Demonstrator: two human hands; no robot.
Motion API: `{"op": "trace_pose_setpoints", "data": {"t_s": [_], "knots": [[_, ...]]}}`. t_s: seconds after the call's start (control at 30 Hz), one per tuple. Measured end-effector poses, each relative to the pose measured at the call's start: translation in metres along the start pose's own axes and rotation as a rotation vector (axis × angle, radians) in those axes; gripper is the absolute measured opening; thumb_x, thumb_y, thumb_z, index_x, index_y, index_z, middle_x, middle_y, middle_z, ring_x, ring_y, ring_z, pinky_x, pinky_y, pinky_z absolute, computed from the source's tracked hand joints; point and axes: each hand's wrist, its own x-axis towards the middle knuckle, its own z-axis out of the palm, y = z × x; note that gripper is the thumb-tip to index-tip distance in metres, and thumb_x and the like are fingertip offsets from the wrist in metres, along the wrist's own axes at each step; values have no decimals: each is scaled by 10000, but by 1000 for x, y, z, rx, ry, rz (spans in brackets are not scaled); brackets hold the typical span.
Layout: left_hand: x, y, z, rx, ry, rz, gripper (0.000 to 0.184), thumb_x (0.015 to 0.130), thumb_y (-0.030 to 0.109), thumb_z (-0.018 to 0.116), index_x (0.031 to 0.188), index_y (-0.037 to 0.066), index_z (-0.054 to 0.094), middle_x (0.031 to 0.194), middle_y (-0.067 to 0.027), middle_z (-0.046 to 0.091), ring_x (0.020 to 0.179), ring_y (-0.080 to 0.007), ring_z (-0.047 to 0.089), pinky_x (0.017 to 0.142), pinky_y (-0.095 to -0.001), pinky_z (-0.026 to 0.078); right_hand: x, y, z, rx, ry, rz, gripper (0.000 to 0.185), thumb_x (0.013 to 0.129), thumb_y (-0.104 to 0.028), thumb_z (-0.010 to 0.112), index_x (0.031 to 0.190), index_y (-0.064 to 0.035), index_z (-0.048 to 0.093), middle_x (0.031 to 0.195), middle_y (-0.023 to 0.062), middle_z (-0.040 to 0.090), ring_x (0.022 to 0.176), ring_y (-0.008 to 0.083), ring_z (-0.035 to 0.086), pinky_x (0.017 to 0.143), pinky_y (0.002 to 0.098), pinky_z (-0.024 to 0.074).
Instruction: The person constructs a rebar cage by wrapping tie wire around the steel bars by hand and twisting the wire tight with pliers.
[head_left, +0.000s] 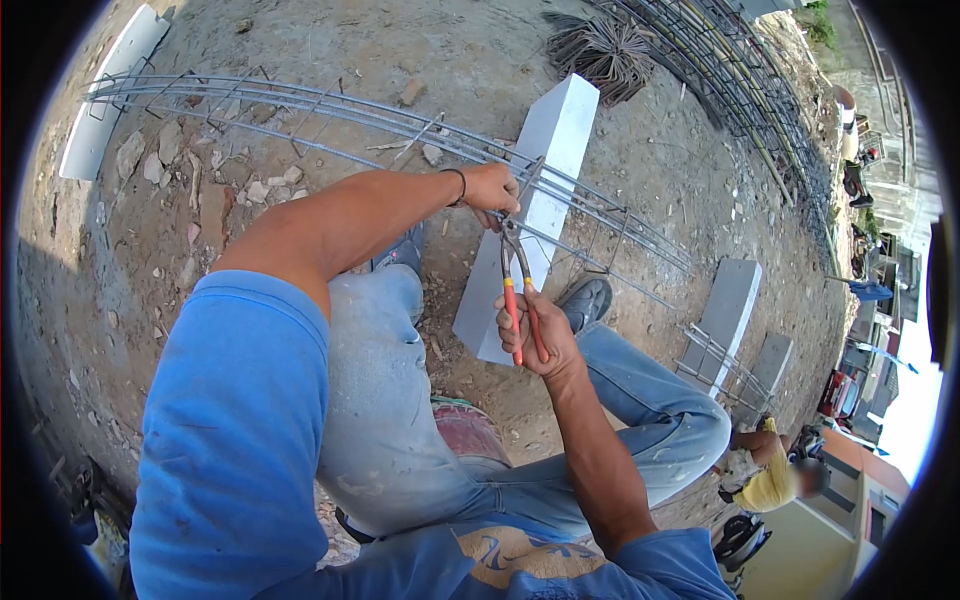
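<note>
A long steel rebar cage lies across a pale rectangular block. My left hand is closed at the cage's bars over the block; what its fingers pinch is too small to make out. Pliers with red and yellow handles are held in my right hand, fingers wrapped round the grips. The jaws of the pliers touch the cage area just below my left fingertips.
Another block supports the cage's far left end. More blocks stand at the right. Bundled wires and stacked rebar cages lie at the top. A person in yellow is at the lower right. Stones litter the ground.
</note>
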Motion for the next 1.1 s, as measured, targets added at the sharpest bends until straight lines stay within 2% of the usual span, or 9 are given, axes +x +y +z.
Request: {"op": "trace_pose_setpoints", "data": {"t_s": [0.2,0.27,0.33,0.4,0.53,0.77,0.83,1.0,1.1], "knots": [[-6,-3,2,12,29,28,252,979,171,696,1095,-50,673,1067,-206,737,854,-296,790,726,-401,685,-16,-20,19,-721,310,24,426,952,-313,785,1109,40,605,801,154,718,634,279,728,563,393,598],[-8,-4,2,24,25,45,266,982,173,696,1116,-55,671,1077,-207,733,871,-313,791,726,-404,686,-26,-27,35,-1681,529,-351,493,844,-250,830,1116,76,580,701,205,674,605,400,720,640,495,594],[-7,-5,1,13,9,40,271,984,174,693,1122,-59,668,1077,-204,730,880,-321,791,730,-407,687,-33,-30,49,-1746,575,-329,445,824,-169,772,1137,86,585,800,232,674,735,424,716,650,519,576],[-4,-7,3,3,-14,36,277,987,175,690,1128,-62,665,1076,-200,726,889,-330,790,734,-410,688,-33,-31,47,-2451,800,-858,379,888,-164,696,1148,91,592,935,236,663,853,399,683,640,492,570],[-8,-3,2,8,-27,17,263,999,172,669,1114,-65,664,1070,-189,719,908,-339,789,751,-415,689,-25,-38,24,-2737,778,-646,338,999,-223,607,1173,67,611,1018,187,666,826,351,671,653,473,573],[-2,-4,3,15,-46,40,210,1005,149,649,1037,-58,666,1042,-181,725,880,-310,791,749,-399,691,-18,-78,22,-2115,326,-36,413,1083,-368,556,1116,38,626,837,113,656,625,223,623,586,354,552],[0,-4,3,26,-48,47,208,1003,147,651,1034,-58,665,1032,-178,728,872,-304,791,746,-397,692,-19,-64,4,-221,63,259,448,1088,-427,547,1106,12,631,779,88,636,607,194,585,569,355,517],[-4,-8,6,0,-43,37,209,997,146,658,1034,-59,664,1021,-172,730,860,-296,790,737,-394,695,-19,-22,7,-9,2,124,494,1102,-446,520,1092,36,627,768,100,647,567,177,584,519,331,499],[-1,-6,3,-22,-30,24,226,989,161,675,1052,-55,668,1044,-171,720,859,-300,790,735,-397,695,-24,-34,19,-642,295,115,498,988,-419,735,1049,60,615,755,147,704,600,270,732,497,384,563]]}}
